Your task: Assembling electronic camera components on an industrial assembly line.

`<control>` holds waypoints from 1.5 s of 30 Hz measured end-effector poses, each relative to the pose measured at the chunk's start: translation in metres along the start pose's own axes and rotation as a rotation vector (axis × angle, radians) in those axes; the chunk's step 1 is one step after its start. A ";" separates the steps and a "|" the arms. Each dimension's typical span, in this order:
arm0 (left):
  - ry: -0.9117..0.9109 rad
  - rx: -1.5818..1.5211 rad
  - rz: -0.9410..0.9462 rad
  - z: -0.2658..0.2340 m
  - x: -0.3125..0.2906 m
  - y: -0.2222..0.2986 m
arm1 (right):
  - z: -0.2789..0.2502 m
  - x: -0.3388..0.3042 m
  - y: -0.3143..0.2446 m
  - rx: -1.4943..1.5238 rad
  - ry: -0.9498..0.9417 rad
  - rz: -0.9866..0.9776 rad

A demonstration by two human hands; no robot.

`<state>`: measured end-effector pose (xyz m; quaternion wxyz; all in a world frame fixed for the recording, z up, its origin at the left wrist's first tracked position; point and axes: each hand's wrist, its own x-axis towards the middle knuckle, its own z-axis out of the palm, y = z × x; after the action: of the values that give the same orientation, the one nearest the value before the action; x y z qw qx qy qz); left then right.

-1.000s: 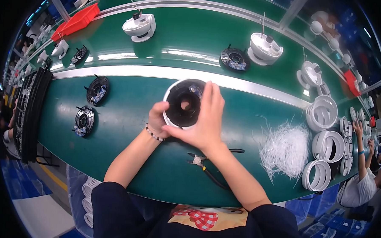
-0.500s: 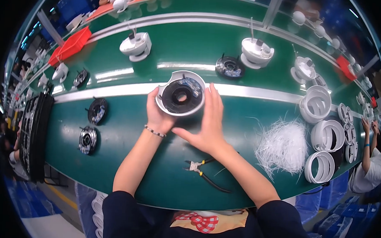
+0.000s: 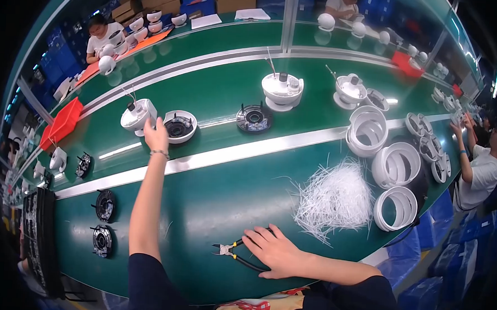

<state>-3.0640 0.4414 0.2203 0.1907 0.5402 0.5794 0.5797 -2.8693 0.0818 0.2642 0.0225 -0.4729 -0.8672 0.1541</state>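
My left hand reaches to the back left, fingers stretched out beside a white rounded housing with thin wires standing up from it. Right of those fingers, a white ring-shaped shell lies with a black disc part inside it; whether I touch the housing or the shell is hard to make out. At the front edge, my right hand rests palm down with fingers spread over the handles of cutting pliers. Their jaws point left, and the handles are partly covered.
Cut white plastic strips lie heaped on the right, beside several white rings. Two black disc parts lie at left near a black rack. More housings stand beyond the metal strip. Co-workers sit across and at far right.
The white shell with the black disc has left my hands and lies beyond the metal strip. My left hand moved to the far left; my right came down onto the pliers. The view has shifted.
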 end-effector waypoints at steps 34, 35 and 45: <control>-0.723 0.184 0.606 0.233 -0.002 0.155 | -0.254 0.127 0.237 -0.634 -0.002 0.461; -0.731 0.176 0.575 0.236 -0.003 0.156 | -0.250 0.131 0.237 -0.617 -0.017 0.479; -0.763 0.093 0.465 0.239 -0.006 0.158 | -0.235 0.151 0.220 -0.567 0.029 0.697</control>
<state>-2.7957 0.5077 0.2954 0.2309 0.8393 0.3562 0.3396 -2.7304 0.3759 0.4085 -0.1493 -0.7265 -0.6636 -0.0977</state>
